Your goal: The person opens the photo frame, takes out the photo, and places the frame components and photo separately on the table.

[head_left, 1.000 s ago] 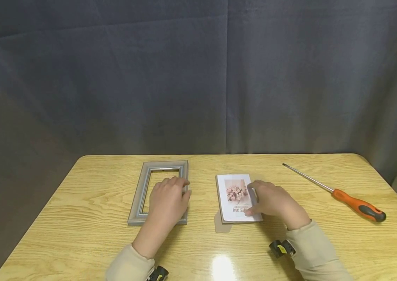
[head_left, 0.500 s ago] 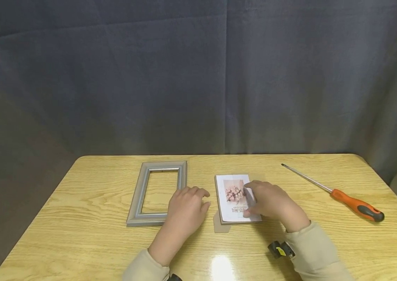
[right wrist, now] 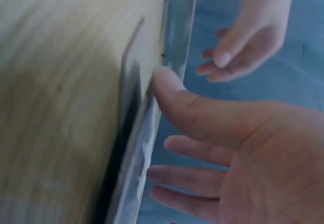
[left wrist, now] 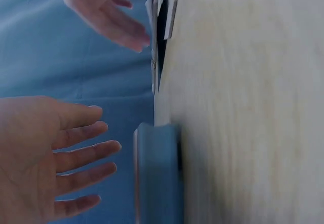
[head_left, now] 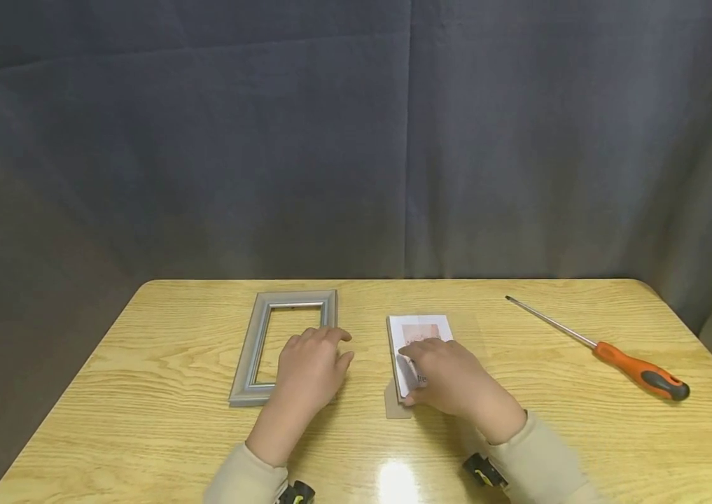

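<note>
A grey picture frame (head_left: 252,350), with bare table showing through its opening, lies at the left. Over its right side hovers my left hand (head_left: 308,364), palm down and holding nothing. The left wrist view shows that hand's fingers (left wrist: 86,153) stretched out above the frame. To the right lies a backing board (head_left: 393,364) with a white floral print (head_left: 421,327) on top and a stand leg (head_left: 397,410) jutting out below. My right hand (head_left: 450,374) reaches across the print, covering its lower part, fingertips close over its left edge. Its thumb (right wrist: 169,80) is right at the board's edge.
An orange and black screwdriver (head_left: 639,367) lies at the right, its tip pointing to the far side. Behind the wooden table (head_left: 141,420) hangs a dark curtain (head_left: 305,140). A wrist camera (head_left: 484,470) sits at my right sleeve.
My left hand went right toward the board, then came back left over the frame. My right hand has slid left across the print, from its right edge to its left edge.
</note>
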A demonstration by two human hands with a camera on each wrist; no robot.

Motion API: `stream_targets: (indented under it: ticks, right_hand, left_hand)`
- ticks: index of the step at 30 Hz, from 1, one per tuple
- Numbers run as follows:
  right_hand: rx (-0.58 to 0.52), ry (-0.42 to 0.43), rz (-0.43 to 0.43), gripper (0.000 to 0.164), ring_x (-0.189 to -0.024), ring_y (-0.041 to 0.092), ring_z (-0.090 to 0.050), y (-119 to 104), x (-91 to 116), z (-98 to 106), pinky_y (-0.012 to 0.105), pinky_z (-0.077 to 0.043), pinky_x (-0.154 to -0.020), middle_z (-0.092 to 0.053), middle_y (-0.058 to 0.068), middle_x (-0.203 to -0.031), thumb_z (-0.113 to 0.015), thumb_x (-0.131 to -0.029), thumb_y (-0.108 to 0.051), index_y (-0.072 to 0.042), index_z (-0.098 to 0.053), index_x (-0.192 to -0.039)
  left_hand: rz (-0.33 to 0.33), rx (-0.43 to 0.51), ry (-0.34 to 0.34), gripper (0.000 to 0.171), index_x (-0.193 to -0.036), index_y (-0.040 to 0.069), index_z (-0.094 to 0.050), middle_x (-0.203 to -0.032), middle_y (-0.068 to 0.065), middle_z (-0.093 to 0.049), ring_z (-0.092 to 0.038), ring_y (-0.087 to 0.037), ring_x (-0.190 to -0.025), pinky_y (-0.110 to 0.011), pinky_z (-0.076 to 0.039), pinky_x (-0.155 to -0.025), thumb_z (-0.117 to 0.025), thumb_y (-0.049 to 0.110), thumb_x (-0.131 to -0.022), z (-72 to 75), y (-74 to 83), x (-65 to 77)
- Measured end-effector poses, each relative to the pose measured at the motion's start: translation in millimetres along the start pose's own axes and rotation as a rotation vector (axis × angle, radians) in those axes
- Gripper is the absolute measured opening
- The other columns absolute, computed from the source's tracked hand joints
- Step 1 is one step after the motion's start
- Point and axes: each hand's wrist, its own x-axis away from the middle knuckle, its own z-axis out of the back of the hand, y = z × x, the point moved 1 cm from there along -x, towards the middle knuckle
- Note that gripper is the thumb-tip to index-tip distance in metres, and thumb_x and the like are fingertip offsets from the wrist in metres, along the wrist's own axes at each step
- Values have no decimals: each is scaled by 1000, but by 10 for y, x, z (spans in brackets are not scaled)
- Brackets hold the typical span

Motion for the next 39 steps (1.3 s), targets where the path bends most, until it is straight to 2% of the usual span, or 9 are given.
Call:
stream_targets:
  ticks: [6,8,12,15,20,25,31,35,39]
  right_hand:
    - [33,-17,-10,63,-108,34,-59,-63,-11,-35,52,-48,-96,-69,16,-116,-80,-62,-35,-2,-65,-114]
    - [46,-13,-5,58,-101,31,-62,-60,-16,-37,50,-50,-92,-71,14,-110,-80,-64,-34,-2,-67,-110]
    - [49,26,22,33,-79,21,-63,-54,-17,-38,43,-54,-78,-74,5,-89,-77,-71,-28,-5,-71,-94]
    - [63,88,46,11,-63,14,-58,-67,-12,-30,37,-54,-65,-70,-1,-71,-73,-75,-20,-9,-69,-75]
    - [83,123,52,29,-49,10,-40,-115,7,13,30,-43,-49,-49,-6,-52,-67,-78,-15,-17,-51,-53]
    - [55,72,31,34,-49,9,-37,-194,56,98,27,-36,-44,-43,-7,-51,-65,-79,-17,-19,-45,-52]
    - [14,47,10,25,-50,9,-40,-295,137,302,28,-35,-43,-47,-7,-53,-65,-80,-19,-19,-52,-59]
    - [10,107,-16,10,-51,9,-44,-327,199,477,29,-40,-45,-60,-6,-60,-65,-81,-20,-16,-64,-72]
    - [-2,226,-27,7,-49,8,-44,-284,259,635,27,-38,-42,-62,-6,-60,-63,-83,-19,-15,-68,-80]
  left_hand:
    - [11,12,32,22,-100,11,-73,-94,-6,-76,-66,-23,-84,-44,-57,-78,-68,24,-82,41,-55,-36]
    - [15,13,31,22,-100,11,-73,-96,-6,-76,-66,-23,-85,-44,-57,-79,-68,23,-82,46,-60,-46]
    - [23,13,25,21,-100,11,-73,-96,-6,-76,-66,-23,-85,-45,-56,-80,-67,23,-83,42,-67,-49]
    - [25,15,24,21,-100,11,-73,-95,-6,-76,-66,-22,-84,-45,-56,-79,-67,23,-83,36,-73,-48]
    - [28,22,21,21,-99,11,-72,-95,-6,-76,-66,-23,-83,-45,-57,-78,-67,23,-83,33,-78,-44]
    - [39,15,15,21,-100,12,-72,-97,-6,-76,-66,-23,-86,-45,-57,-79,-67,24,-83,31,-82,-35]
    - [55,12,3,22,-101,13,-72,-99,-5,-76,-67,-24,-88,-45,-56,-79,-66,25,-84,33,-101,-32]
    - [67,12,-9,22,-101,13,-72,-98,-5,-76,-66,-23,-87,-44,-56,-78,-65,26,-85,40,-110,-29]
    - [68,12,-15,22,-101,13,-72,-97,-4,-76,-66,-23,-85,-44,-55,-77,-64,27,-86,49,-114,-28]
